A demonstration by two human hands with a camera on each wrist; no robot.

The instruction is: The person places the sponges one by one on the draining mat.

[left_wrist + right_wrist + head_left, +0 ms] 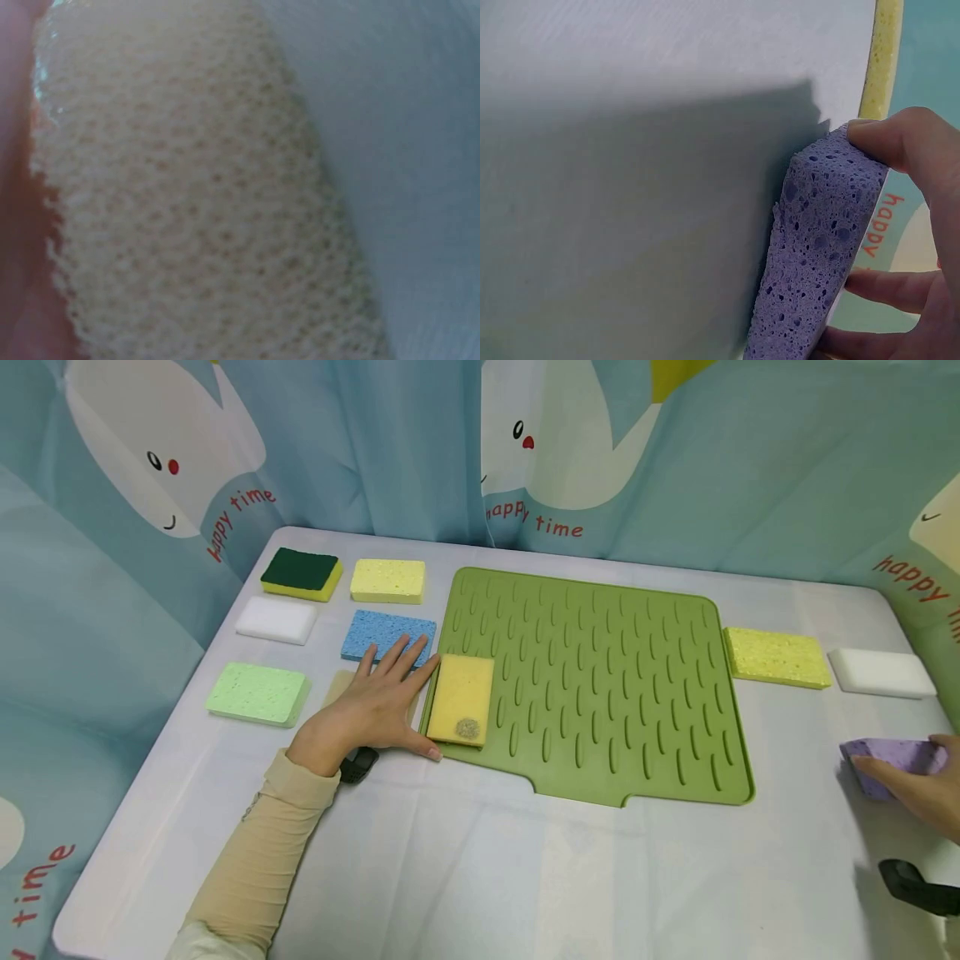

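Observation:
My left hand (378, 702), fingers spread and straight, lies over a beige sponge (339, 685) that it mostly covers. Its fingertips reach the blue sponge (378, 633) and the left edge of the green ridged mat (600, 693). In the left wrist view that beige porous sponge (195, 195) fills the middle, blurred. A yellow sponge (461, 693) with a grey round spot lies on the mat's left side, right beside the hand. At the far right my right hand (918, 781) grips a purple sponge (817, 225) between thumb and fingers; part of this hand is cut off by the head view's edge.
On the left lie a green-topped scrub sponge (302, 572), a pale yellow sponge (387, 580), a white sponge (276, 619) and a light green sponge (257, 693). Right of the mat are a yellow sponge (777, 656) and a white sponge (882, 672). Blue curtain (405, 452) surrounds the table.

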